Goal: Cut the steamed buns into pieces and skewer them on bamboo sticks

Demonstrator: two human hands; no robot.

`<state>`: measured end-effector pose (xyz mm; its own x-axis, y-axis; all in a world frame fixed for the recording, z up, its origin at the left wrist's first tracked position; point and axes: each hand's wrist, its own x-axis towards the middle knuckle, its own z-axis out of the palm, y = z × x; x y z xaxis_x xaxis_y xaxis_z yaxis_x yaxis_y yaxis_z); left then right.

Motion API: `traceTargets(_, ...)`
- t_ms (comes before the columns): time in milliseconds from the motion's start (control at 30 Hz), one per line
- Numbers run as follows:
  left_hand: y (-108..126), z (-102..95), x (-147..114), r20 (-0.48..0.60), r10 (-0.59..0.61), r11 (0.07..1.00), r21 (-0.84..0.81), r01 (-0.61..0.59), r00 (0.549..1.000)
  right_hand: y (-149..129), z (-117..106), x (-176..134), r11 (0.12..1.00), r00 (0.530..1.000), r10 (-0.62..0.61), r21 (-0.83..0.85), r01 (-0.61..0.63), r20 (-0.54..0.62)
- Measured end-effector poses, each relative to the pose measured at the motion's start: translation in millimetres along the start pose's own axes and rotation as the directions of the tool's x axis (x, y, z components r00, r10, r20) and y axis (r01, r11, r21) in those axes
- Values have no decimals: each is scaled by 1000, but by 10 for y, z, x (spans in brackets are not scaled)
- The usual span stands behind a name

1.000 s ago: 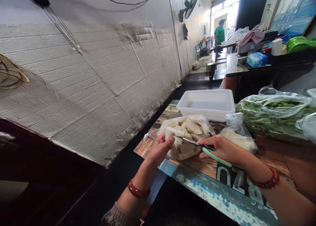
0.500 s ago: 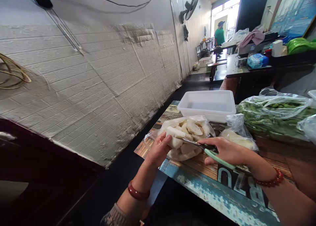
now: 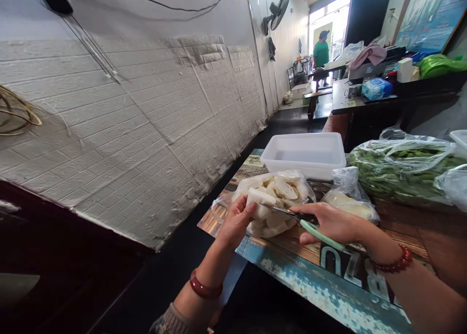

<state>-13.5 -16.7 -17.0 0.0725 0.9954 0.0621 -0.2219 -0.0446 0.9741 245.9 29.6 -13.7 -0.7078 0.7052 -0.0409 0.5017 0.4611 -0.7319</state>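
My left hand (image 3: 234, 223) pinches a thick white piece of food (image 3: 260, 196), smooth outside, its exact kind unclear. Against that piece lie the blades of the scissors (image 3: 318, 233), which have a pale green handle. My right hand (image 3: 333, 223) is wrapped round the handle, thumb below and fingers above. Directly beneath the held piece, a clear plastic bag (image 3: 241, 185) lies spread with several off-white, spongy-looking chunks (image 3: 286, 188) in it. Some of these are hidden by my hands.
A white plastic tub (image 3: 302, 171) stands behind the bag on the patterned table (image 3: 292, 280). To its right are a smaller bag with something pale (image 3: 348, 205) and a big bag of green vegetables (image 3: 401, 173). A person (image 3: 321, 54) stands near the far doorway.
The white piece has been tilted in my left hand and now shows a broader side. The scissor blades stay at it. The whole view has shifted slightly.
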Motion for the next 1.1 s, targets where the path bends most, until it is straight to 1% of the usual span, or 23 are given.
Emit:
traceTargets(233,-64,-19,15,-3,54,998,-26,-54,999,31,-39,-11,1000,999,-23,13,23,30)
traceTargets(367,-91,10,25,-27,72,996,-56,-73,997,28,-51,-28,1000,1000,-20,-22,20,-2)
traceTargets(433,-90,33,27,-44,72,995,-63,-74,996,16,-54,-41,998,999,-37,-61,35,-32)
traceTargets(567,-63,55,17,-17,33,999,-41,-34,999,-21,-57,-49,991,993,-62,-122,50,-95)
traceTargets(667,-52,35,1,14,11,1000,-13,-11,1000,-31,-65,-30,996,994,-46,-80,37,-104)
traceTargets(800,-57,-15,-16,44,15,1000,3,-16,999,-5,-70,0,998,997,-43,42,46,-59)
traceTargets(867,-55,-31,-21,61,17,1000,4,-18,998,8,-61,7,996,998,-43,70,47,-48)
traceTargets(1000,-44,-25,-27,59,17,1000,-8,-16,998,-27,-27,-1,1000,996,-3,25,5,-88)
traceTargets(1100,-56,-14,-22,13,55,998,-28,-54,998,-101,-16,-17,999,994,-9,-39,5,-113)
